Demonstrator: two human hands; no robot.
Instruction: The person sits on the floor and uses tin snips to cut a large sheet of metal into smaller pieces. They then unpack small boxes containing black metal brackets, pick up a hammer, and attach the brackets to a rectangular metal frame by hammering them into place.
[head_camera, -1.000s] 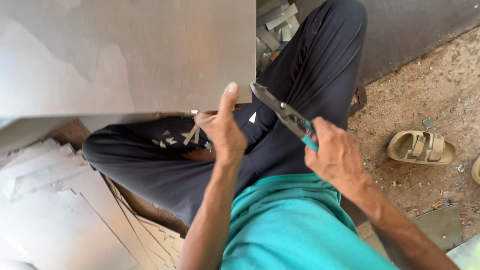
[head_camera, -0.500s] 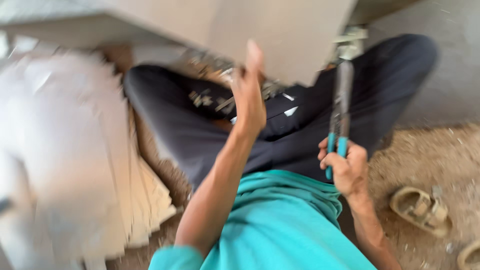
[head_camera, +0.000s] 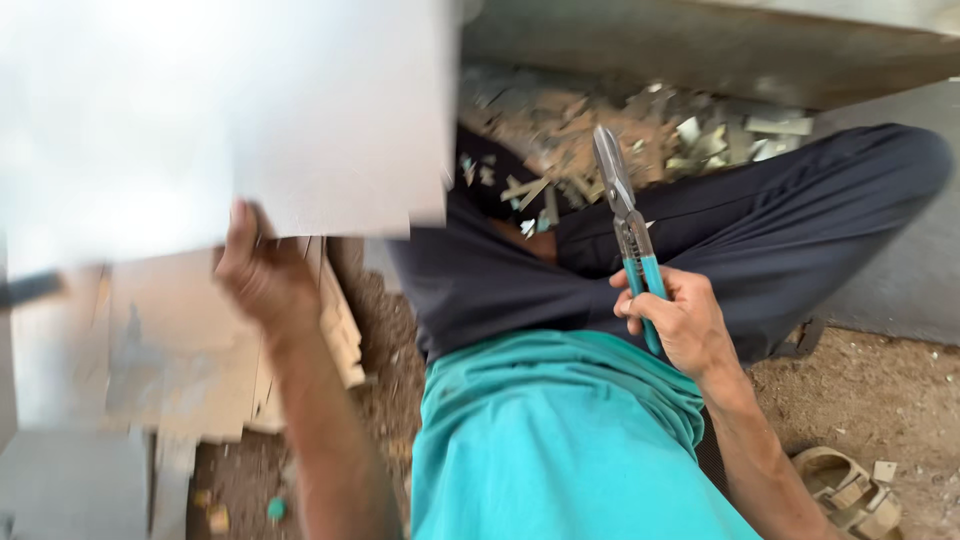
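My left hand (head_camera: 262, 275) grips the lower edge of a large pale metal sheet (head_camera: 220, 115) and holds it up at the left, over a stack of similar sheets (head_camera: 170, 340). My right hand (head_camera: 678, 320) is closed on the teal handles of metal snips (head_camera: 622, 215), blades pointing up and away over my lap. I sit cross-legged in dark trousers (head_camera: 760, 240) and a teal shirt (head_camera: 560, 450). Small metal offcuts (head_camera: 640, 125) lie on my lap and on the ground beyond it.
A grey wall or panel (head_camera: 720, 45) runs along the top. A tan sandal (head_camera: 850, 490) lies on the dirt floor at the lower right. More flat sheets (head_camera: 70, 480) rest at the lower left.
My left hand has swung the sheet from in front of me over to the left. The snips have stayed upright in my right hand, and the view has shifted.
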